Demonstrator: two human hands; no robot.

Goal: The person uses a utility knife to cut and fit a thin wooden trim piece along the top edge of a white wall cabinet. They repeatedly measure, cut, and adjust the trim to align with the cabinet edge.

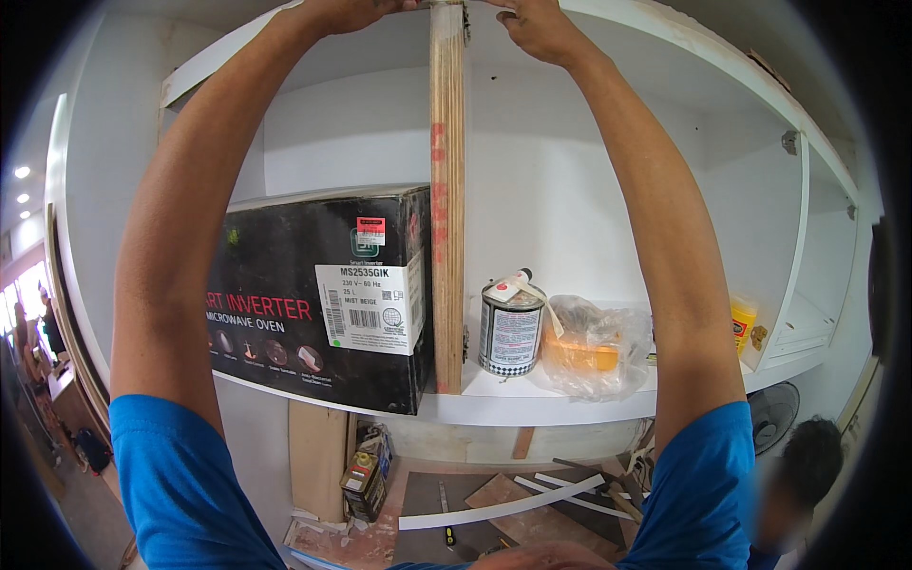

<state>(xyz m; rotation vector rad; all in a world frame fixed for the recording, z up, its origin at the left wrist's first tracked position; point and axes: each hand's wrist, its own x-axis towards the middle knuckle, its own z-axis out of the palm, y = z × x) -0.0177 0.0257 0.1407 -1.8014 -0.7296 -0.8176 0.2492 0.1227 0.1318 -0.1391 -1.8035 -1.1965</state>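
Item: tall upright plywood divider panel [447, 190], raw edge, standing on white cabinet shelf [532, 404] beside black cardboard appliance box [323, 294]. Your left hand [347, 11] & right hand [537, 28] meet at its top; fingers partly out of frame, grip can't tell. Step, prob.: positioning/fixing top end; next calls for holding it plumb.

Black box [318, 294], bare-wood board [447, 190] with seemingly red marks, white shelf [532, 404].

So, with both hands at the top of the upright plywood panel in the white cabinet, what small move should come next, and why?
Probably a small nudge of the top edge to square it. The upright plywood panel stands on the white shelf beside the black cardboard box, and the left hand and right hand both grip its top, where it meets the cabinet top.
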